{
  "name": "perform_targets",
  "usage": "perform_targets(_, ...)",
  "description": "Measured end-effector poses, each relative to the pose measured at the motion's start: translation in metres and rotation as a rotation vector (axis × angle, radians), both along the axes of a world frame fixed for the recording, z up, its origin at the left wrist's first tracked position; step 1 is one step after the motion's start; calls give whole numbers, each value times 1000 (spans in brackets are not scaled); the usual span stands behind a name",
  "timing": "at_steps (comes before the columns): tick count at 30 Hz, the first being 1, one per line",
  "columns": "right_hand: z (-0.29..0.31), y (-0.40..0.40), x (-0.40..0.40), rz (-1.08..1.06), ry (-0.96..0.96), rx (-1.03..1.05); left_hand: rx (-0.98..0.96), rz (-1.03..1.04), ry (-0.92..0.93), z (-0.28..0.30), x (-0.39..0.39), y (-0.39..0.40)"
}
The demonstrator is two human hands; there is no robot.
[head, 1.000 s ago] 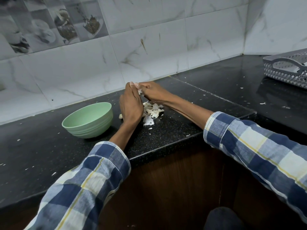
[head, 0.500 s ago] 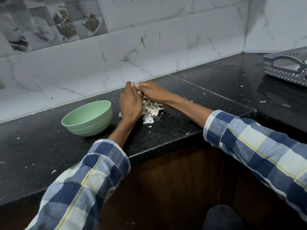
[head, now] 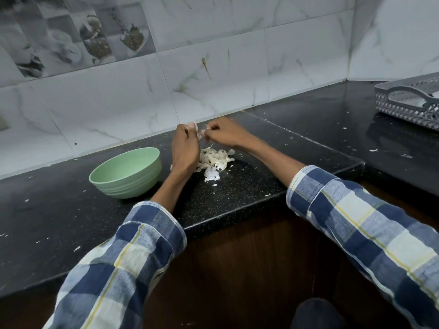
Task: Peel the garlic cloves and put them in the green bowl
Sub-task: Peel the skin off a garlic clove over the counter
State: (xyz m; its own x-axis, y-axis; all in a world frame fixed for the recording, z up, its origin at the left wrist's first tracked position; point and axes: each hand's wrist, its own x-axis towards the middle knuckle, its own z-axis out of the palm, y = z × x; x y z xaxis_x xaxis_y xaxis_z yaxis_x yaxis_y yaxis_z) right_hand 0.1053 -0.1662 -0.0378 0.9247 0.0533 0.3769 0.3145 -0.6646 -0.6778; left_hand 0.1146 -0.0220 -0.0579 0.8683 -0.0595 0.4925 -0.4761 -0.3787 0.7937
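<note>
The left hand (head: 185, 148) is raised on its edge above the black counter (head: 237, 193), fingers curled, with a pale garlic clove (head: 193, 125) pinched at its fingertips, only the clove's top showing past them. The right hand (head: 224, 134) faces it from the right, fingers curled in a pinch on a small pale scrap (head: 203, 133) in the gap between the two hands; it is blurred and too small to tell whether that is skin or part of the clove. Directly beneath the hands lies a heap of white garlic peelings (head: 215, 160) on the counter, with a larger fan-shaped piece of skin (head: 212, 175) at its near edge. The green bowl (head: 126, 173) stands upright just left of the left wrist, near the peelings but apart from them; its inside is hidden from this angle. Both forearms come out of blue checked sleeves (head: 133, 248). Small white flecks dot the counter, and a grey perforated basket (head: 411, 100) sits well apart at the far right, below the marble-patterned wall tiles (head: 213, 79)
</note>
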Motion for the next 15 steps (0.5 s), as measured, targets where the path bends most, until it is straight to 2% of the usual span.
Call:
perform_targets(3,4,0,-2,27,-35,82,-58,-20,-26,1,-2,-1)
perform_targets(8,5,5,-6,124,-54,57,-128,-37,-61,2,-3,0)
perform_targets(15,-4,4,-5,135,-197,-188,-80,-91,-46,3,0,-3)
